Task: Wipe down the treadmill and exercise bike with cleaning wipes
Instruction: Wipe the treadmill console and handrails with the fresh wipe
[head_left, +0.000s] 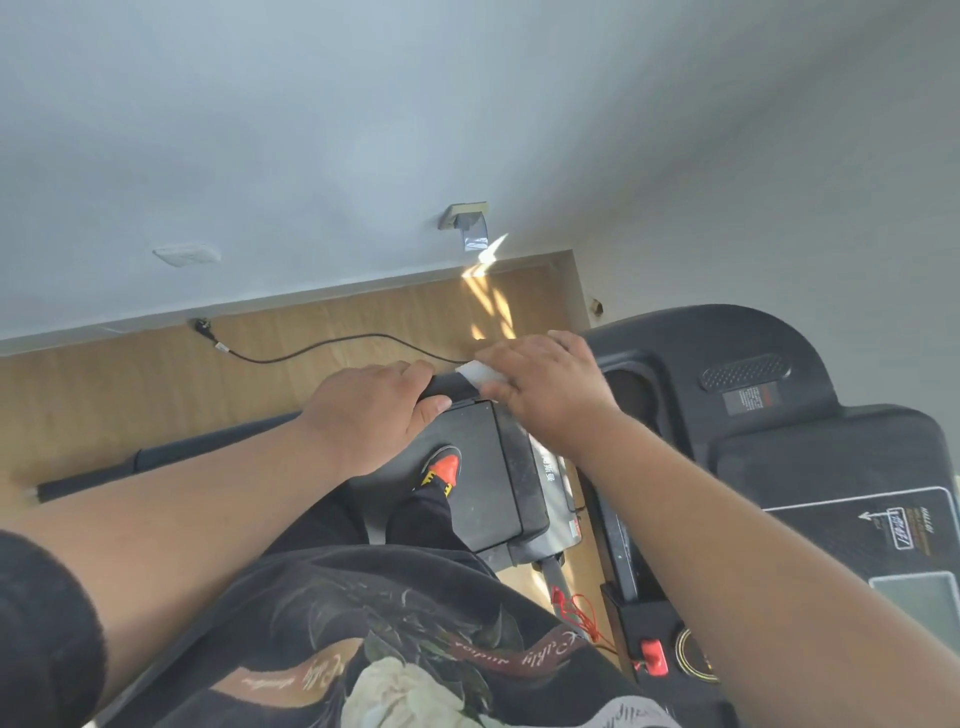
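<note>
I stand on a black treadmill, its console (810, 415) filling the right side. A black handrail (451, 385) runs across the middle of the view. My left hand (371, 410) grips this rail, fingers curled over it and thumb under. Just to its right, my right hand (545, 387) holds a white cleaning wipe (480, 375) wrapped against the same rail. Only a corner of the wipe shows past the fingers. The treadmill's front motor cover (488, 467) lies below the rail, with my orange-and-black shoe (441, 465) on it.
A black power cord (332, 345) trails over the wooden floor (130, 395) to a plug near the grey wall. A red safety cord (576, 613) and red clip (652, 656) hang by the console. A wall socket (188, 254) sits on the wall.
</note>
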